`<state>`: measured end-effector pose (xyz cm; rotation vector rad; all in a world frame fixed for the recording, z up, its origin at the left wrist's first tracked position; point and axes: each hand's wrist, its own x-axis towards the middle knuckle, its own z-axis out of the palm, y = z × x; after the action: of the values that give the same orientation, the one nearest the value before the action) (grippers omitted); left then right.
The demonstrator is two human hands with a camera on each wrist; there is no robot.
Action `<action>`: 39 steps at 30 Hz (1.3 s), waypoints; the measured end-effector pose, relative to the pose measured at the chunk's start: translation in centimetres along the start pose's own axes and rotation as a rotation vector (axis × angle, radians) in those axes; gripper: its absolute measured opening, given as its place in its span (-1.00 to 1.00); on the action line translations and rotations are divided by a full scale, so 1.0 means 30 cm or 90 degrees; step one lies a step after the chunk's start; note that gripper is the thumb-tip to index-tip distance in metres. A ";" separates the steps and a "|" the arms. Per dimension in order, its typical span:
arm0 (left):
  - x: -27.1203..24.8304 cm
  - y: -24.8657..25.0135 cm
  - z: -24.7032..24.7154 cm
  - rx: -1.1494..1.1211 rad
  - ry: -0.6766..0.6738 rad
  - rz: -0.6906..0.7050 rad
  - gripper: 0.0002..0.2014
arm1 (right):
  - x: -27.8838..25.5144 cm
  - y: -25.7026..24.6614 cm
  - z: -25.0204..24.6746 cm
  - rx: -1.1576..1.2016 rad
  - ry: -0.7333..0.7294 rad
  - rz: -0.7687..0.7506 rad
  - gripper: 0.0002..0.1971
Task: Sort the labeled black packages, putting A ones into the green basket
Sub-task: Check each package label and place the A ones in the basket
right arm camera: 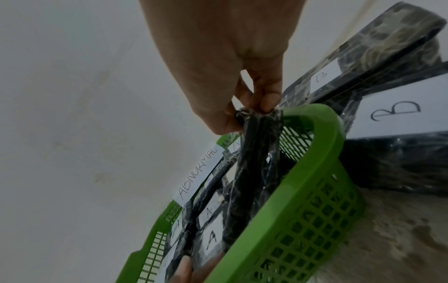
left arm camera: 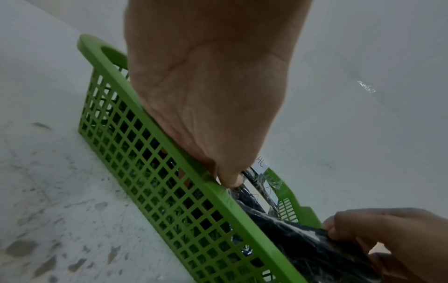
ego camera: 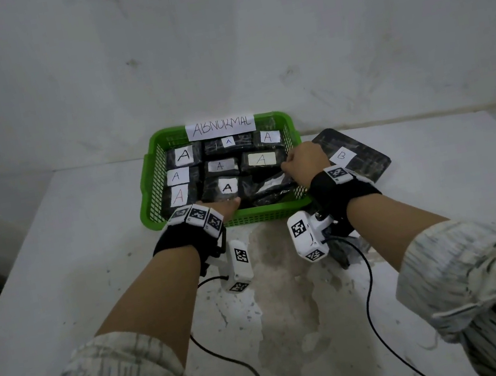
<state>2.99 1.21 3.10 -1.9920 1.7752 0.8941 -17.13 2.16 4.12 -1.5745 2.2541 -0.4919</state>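
Observation:
A green basket [ego camera: 153, 184] labelled ABNORMAL stands at the table's middle and holds several black packages marked A [ego camera: 226, 187]. At its front right, one black wrapped package [ego camera: 273, 187] stands tilted on edge, its label hidden. My right hand [ego camera: 287, 167] pinches the upper end of this package [right arm camera: 252, 172] between thumb and fingertips [right arm camera: 266, 103]. My left hand [ego camera: 229, 205] reaches over the front rim, its thumb [left arm camera: 230, 180] against the package's lower end and its fingers down inside the basket [left arm camera: 169, 172].
Two black packages marked B [right arm camera: 392, 113] [ego camera: 356, 152] lie stacked on the table against the basket's right side. The table [ego camera: 91, 281] is white with a worn brownish patch in front of the basket. A bare wall rises just behind.

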 end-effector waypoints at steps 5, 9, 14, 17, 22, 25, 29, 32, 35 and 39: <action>0.008 0.012 0.012 -0.043 0.003 -0.029 0.01 | 0.025 -0.024 -0.038 0.030 0.009 -0.020 -0.74; -0.020 0.030 0.011 -0.051 0.011 0.032 -0.51 | 0.001 -0.047 -0.001 -0.020 -0.037 -0.067 -0.76; -0.017 -0.009 0.053 -0.108 0.099 0.142 -0.70 | -0.016 0.012 0.042 -0.078 -0.075 -0.040 -0.74; -0.033 -0.006 0.061 -0.125 0.094 0.216 -0.64 | -0.030 0.012 0.052 -0.105 -0.126 -0.055 -0.76; -0.048 0.011 0.048 -0.049 0.041 0.215 -0.58 | -0.039 0.017 0.077 -0.145 -0.149 -0.065 -0.83; -0.044 0.035 0.030 -0.003 0.023 0.184 -0.52 | -0.028 0.019 0.062 -0.109 -0.161 -0.051 -0.77; -0.013 0.052 0.023 0.012 -0.041 0.193 -0.41 | -0.019 0.011 0.051 -0.108 -0.212 -0.077 -0.63; -0.008 0.063 0.028 0.076 -0.070 0.185 -0.37 | -0.025 0.011 0.074 -0.180 -0.205 -0.105 -0.70; -0.016 0.089 0.027 0.134 -0.063 0.163 -0.48 | -0.040 0.005 0.083 -0.248 -0.196 -0.120 -0.77; -0.027 0.110 0.017 0.136 -0.077 0.178 -0.50 | -0.039 -0.009 0.064 -0.262 -0.223 -0.129 -0.77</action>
<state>-0.36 1.57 3.77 -1.5524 2.0168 0.8446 -15.63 3.01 2.67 -1.9194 2.0186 0.2088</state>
